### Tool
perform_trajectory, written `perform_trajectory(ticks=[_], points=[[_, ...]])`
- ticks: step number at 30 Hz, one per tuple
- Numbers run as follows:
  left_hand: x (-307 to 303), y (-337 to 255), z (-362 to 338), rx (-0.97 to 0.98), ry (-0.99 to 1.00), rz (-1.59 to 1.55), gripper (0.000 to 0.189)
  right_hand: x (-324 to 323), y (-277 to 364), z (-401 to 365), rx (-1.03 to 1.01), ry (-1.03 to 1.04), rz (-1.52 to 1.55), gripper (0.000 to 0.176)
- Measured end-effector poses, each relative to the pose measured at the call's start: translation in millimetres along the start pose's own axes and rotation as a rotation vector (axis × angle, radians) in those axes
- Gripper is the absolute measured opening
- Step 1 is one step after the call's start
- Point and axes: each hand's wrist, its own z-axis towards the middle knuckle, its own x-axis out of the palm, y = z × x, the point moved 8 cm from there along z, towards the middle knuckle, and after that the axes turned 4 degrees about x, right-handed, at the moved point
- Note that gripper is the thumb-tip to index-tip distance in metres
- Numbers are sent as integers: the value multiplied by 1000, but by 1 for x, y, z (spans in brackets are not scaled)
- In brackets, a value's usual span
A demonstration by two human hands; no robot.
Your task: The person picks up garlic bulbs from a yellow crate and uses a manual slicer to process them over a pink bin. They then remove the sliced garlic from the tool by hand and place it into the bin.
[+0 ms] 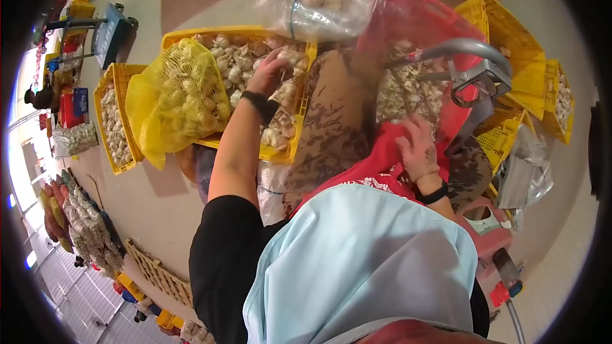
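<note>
My left hand (268,73), with a black band on its wrist, is in a yellow crate (242,30) of garlic bulbs. Its fingers curl at a garlic bulb (291,58); the grip is partly hidden. A yellow mesh bag (182,92) full of garlic lies over the crate's left part. My right hand (419,150), also banded, hovers by red cloth (389,153) on my lap, fingers bent and apart, nothing seen in them. Just beyond it, garlic pieces (408,92) fill a red crate (411,9). A grey metal tool with a curved handle (465,51) stands over that crate's right side.
Clear plastic bags (312,0) with garlic lie ahead. Yellow crates stand at left (115,121) and right (523,57). A pink plastic stool-like object (484,229) is at my right. A blue cart (109,38), a wooden pallet (159,271) and stacked garlic sacks (89,229) are farther left.
</note>
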Motion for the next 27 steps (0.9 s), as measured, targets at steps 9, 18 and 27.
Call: perform_trajectory(ticks=[9,18,27], points=[[182,-110,-85,207,196,-45,82,-100,3,-46,-15,-620,-49,59],[330,-4,-68,-110,512,174,73,-102,-43,-45,361,-122,300,53],[362,27,-49,-165,591,85,66,-110,-28,-44,376,-37,401,50]])
